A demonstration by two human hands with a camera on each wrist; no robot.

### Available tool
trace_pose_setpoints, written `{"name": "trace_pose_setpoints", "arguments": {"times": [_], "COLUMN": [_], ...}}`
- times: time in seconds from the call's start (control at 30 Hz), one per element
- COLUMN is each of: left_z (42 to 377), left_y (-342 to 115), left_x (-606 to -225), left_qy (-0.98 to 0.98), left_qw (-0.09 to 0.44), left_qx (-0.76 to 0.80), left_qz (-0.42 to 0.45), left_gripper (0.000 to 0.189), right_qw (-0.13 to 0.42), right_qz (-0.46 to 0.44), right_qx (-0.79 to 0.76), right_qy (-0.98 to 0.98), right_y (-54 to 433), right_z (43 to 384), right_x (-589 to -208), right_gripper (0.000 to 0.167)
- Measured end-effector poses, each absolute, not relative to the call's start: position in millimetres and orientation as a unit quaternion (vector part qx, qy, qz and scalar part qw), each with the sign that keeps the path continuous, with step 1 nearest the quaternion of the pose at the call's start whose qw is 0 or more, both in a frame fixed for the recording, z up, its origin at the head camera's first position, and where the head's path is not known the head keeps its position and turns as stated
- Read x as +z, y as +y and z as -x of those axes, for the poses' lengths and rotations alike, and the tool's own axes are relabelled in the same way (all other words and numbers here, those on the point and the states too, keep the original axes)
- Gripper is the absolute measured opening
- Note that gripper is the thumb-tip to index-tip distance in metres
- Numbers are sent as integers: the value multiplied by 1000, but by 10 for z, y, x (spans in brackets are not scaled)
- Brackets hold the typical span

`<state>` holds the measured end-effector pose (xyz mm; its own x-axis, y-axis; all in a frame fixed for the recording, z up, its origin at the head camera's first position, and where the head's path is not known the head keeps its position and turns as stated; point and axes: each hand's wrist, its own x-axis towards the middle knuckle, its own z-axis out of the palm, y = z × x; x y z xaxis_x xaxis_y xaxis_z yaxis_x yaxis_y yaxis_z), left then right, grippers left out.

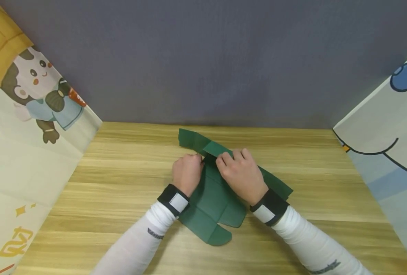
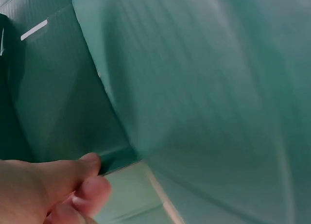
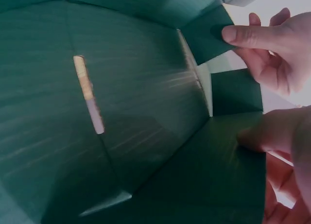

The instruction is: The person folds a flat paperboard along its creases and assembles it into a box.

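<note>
A dark green cardboard box blank (image 1: pixel 211 198), partly folded, lies at an angle on the table. My left hand (image 1: pixel 187 173) pinches a small flap (image 3: pixel 206 37) between thumb and fingers. My right hand (image 1: pixel 242 173) grips the edge of a side panel (image 3: pixel 204 161), thumb on the inner face. Creases and a narrow slot (image 3: pixel 89 95) show on the panel between them. In the left wrist view the thumb (image 2: pixel 77 170) presses the flap's end, and another slot (image 2: pixel 34 30) shows above. Rounded tabs (image 1: pixel 220 235) point toward me.
The wooden table (image 1: pixel 120 160) extends around the cardboard. A grey wall panel (image 1: pixel 203 61) stands behind it. Printed cartoon sheets flank the table, a child in a yellow hat (image 1: pixel 34 72) on the left and a white figure (image 1: pixel 389 126) on the right.
</note>
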<state>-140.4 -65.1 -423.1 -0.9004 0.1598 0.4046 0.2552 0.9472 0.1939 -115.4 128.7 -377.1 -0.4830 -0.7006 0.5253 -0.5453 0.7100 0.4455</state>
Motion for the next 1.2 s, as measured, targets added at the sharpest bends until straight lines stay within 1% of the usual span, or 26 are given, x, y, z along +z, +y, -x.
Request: {"name": "trace_pose_setpoints", "arguments": {"times": [0.13, 0.3, 0.4, 0.47, 0.6, 0.67, 0.7, 0.77, 0.87, 0.93, 0.97, 1.03, 1.13, 1.2], "left_z": [1372, 1338, 1341, 1358, 1433, 1510, 1558, 1672, 1853, 1954, 1989, 2032, 2015, 1969], "left_y": [-675, -790, -908, -1001, -1197, -1294, -1338, -1411, -1481, -1501, -1508, -1521, -1536, -1544], "left_x": [-4211, -4156, -4118, -4085, -3988, -3947, -3930, -3911, -3923, -3951, -3966, -3998, -4020, -4016], "left_qy": [-969, -970, -970, -968, -962, -955, -950, -937, -914, -903, -900, -900, -904, -906], "left_qw": [178, 129, 102, 90, 85, 87, 86, 78, 49, 25, 15, 10, 23, 35], "left_qx": [-129, -173, -199, -214, -252, -279, -297, -339, -400, -424, -430, -428, -416, -411], "left_qz": [113, 109, 99, 91, 68, 50, 41, 31, 45, 66, 74, 87, 95, 97], "left_gripper": [23, 8, 14, 14, 12, 19, 25, 44, 71, 75, 73, 61, 38, 29], "right_qw": [347, 342, 342, 340, 334, 333, 331, 328, 321, 317, 316, 314, 313, 314], "right_qz": [-374, -375, -375, -376, -378, -379, -380, -380, -379, -376, -375, -373, -372, -372], "right_qx": [-103, -102, -104, -106, -101, -96, -95, -95, -97, -98, -97, -97, -97, -97], "right_qy": [-854, -855, -856, -856, -858, -858, -859, -860, -863, -865, -866, -868, -868, -868], "right_y": [1253, 1233, 1230, 1231, 1231, 1232, 1232, 1234, 1243, 1248, 1251, 1251, 1247, 1243], "right_z": [1124, 1109, 1106, 1104, 1102, 1101, 1098, 1092, 1081, 1078, 1078, 1080, 1084, 1088], "right_x": [-3796, -3801, -3792, -3785, -3772, -3769, -3767, -3764, -3763, -3767, -3769, -3773, -3772, -3768], "right_gripper": [38, 39, 41, 42, 39, 36, 35, 30, 25, 22, 21, 20, 20, 20]}}
